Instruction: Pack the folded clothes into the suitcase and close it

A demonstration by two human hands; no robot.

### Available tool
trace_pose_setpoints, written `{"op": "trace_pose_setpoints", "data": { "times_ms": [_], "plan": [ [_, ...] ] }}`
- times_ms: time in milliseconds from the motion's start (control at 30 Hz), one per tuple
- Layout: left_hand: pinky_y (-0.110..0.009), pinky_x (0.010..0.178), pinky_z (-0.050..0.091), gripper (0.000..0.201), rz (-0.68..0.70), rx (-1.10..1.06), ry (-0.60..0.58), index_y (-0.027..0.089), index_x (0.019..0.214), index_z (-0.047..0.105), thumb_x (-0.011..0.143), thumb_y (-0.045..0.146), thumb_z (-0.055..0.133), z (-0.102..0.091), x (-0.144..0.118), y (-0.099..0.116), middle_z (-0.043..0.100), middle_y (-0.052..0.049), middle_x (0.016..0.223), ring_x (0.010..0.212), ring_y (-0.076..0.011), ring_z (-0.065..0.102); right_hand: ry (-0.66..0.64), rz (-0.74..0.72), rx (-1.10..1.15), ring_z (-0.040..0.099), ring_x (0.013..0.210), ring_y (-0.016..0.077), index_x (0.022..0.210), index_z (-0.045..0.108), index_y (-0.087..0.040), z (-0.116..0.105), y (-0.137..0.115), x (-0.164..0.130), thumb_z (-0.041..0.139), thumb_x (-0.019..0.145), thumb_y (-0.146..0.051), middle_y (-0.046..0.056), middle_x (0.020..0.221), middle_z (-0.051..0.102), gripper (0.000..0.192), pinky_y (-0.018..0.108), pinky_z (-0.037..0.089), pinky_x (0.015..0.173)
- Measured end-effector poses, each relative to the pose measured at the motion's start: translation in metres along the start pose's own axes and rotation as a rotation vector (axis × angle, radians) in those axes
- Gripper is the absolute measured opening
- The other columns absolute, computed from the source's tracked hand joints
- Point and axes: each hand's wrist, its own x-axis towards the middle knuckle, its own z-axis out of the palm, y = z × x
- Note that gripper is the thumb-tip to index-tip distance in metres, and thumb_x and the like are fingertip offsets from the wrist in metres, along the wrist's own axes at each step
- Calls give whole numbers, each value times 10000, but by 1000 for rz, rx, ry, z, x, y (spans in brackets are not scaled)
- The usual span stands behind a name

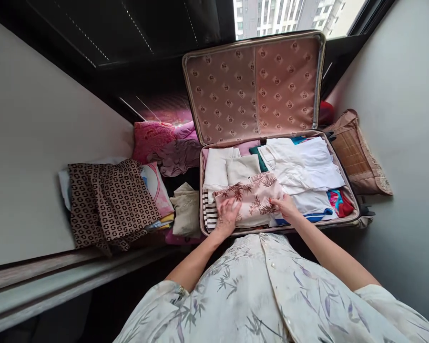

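Note:
A folded pink garment with a brown bamboo-leaf print (pixel 254 196) lies at the front of an open suitcase (pixel 200 190), over other folded clothes. My left hand (pixel 229 216) rests flat on its left part, fingers spread. At the garment's right end, my right hand (pixel 285 207) pinches the edge between thumb and fingers. Behind it are a folded white cloth (pixel 219 166) and an off-white folded piece (pixel 243 169). White garments (pixel 302 164) are stacked on the right side of the case. A black-and-white striped cloth (pixel 209 216) shows beside my left hand.
The suitcase lid (pixel 232 95) stands upright against the window side. To the left lie a brown patterned cloth (pixel 114 205), a beige folded cloth (pixel 186 209) and pink fabric (pixel 153 140). A brown woven pillow (pixel 359 155) leans by the right wall (pixel 407 119).

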Motion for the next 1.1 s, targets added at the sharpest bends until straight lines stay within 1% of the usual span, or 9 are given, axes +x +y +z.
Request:
{"op": "trace_pose_setpoints", "data": {
  "times_ms": [167,267,400,467,600,733,867,1033,1100],
  "plan": [
    [-509,1143,399,699,13,-19,-55,258,1492,576,844,14,479,-16,-28,-23,478,-146,1513,1338,-311,436,-97,-68,-313,698,851,256,1142,639,-161,-25,19,-14,693,586,-280,81,942,754,571,385,568,782],
    [-539,1127,400,674,56,-8,-172,275,1531,528,875,139,603,-35,-36,-12,424,-162,1579,1381,-350,416,57,-305,-640,679,1070,330,1392,548,-123,-35,15,-27,634,738,-305,182,1163,726,684,501,535,936],
    [-626,1225,204,814,79,12,-115,272,1601,425,870,410,755,-56,-17,7,242,-171,1702,1551,-414,188,-1,-812,-1088,249,1547,430,1551,486,-237,-21,-4,-40,627,907,-397,193,1678,323,679,615,287,1180],
    [-678,1233,81,910,100,21,-130,335,1612,398,817,486,814,-50,0,9,170,-130,1736,1585,-444,57,-220,-903,-1280,86,1589,447,1543,505,-358,-9,-5,-35,685,892,-459,104,1740,207,684,637,196,1209],
    [-774,1183,23,1055,78,28,-231,396,1612,373,706,592,877,-13,22,4,114,-102,1753,1582,-491,-39,-488,-862,-1491,93,1581,464,1528,492,-460,1,15,-5,731,842,-565,58,1743,218,734,670,159,1201],
    [-801,1164,22,1079,122,6,-192,379,1628,340,711,648,842,10,23,2,75,-110,1757,1576,-509,-60,-453,-956,-1540,137,1578,457,1521,497,-471,-5,33,19,683,868,-596,68,1736,237,690,652,213,1194],
    [-715,1219,134,897,139,-167,-41,321,1570,479,786,642,775,-5,14,-10,196,-128,1733,1578,-485,88,-387,-1068,-1543,189,1565,466,1490,549,-460,-13,37,20,649,892,-577,81,1719,284,618,645,292,1159],
    [-438,1148,430,398,-518,-430,656,186,1320,662,1028,379,471,-16,-47,-82,587,-174,1400,1349,-272,537,-265,-1099,-1527,268,1533,476,1458,597,-427,-9,29,2,628,888,-564,95,1674,368,586,665,359,1099],
    [-439,1095,468,341,-855,-441,728,155,1266,655,994,304,512,-6,-83,-121,633,-169,1256,1238,-267,598,-215,-1104,-1484,315,1513,461,1513,537,-403,3,19,-9,587,922,-526,123,1666,372,606,662,379,1084]
  ]
}}
